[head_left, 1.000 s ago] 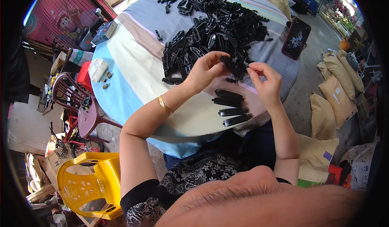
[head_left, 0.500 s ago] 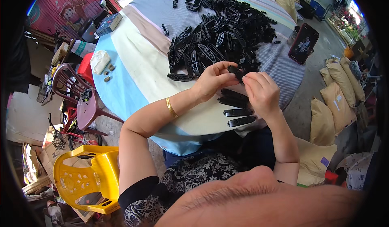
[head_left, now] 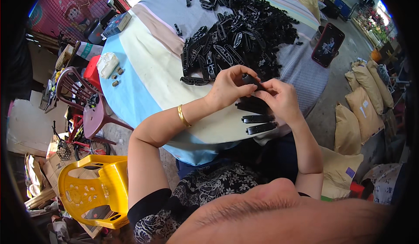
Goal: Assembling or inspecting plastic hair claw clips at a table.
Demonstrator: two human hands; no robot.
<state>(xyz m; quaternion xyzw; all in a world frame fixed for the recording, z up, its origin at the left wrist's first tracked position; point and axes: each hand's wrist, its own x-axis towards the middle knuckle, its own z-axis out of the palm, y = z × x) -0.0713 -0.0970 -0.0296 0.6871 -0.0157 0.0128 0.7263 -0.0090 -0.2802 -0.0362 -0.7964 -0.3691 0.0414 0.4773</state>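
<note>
My left hand [head_left: 228,88] pinches one end of a small black plastic part [head_left: 249,79] between thumb and fingers. At its other end, my right hand [head_left: 283,101] has thumb and fingers closed on the same part, which they partly cover. Just below my hands, several long black plastic pieces [head_left: 257,119] lie side by side near the table edge. Beyond the hands spreads a large heap of black plastic parts [head_left: 229,39], some long with slots, others small.
A striped cloth covers the round table [head_left: 144,69]. A phone [head_left: 327,45] leans against a cup at the right edge. White bag [head_left: 107,65] and box [head_left: 117,24] sit at the left. Around stand a yellow chair [head_left: 87,196], a purple chair [head_left: 94,117] and stuffed sacks [head_left: 347,130].
My right hand has shifted slightly left and rolled inward, its thumb now pressing nearer the left thumb. The black part has turned between my fingers.
</note>
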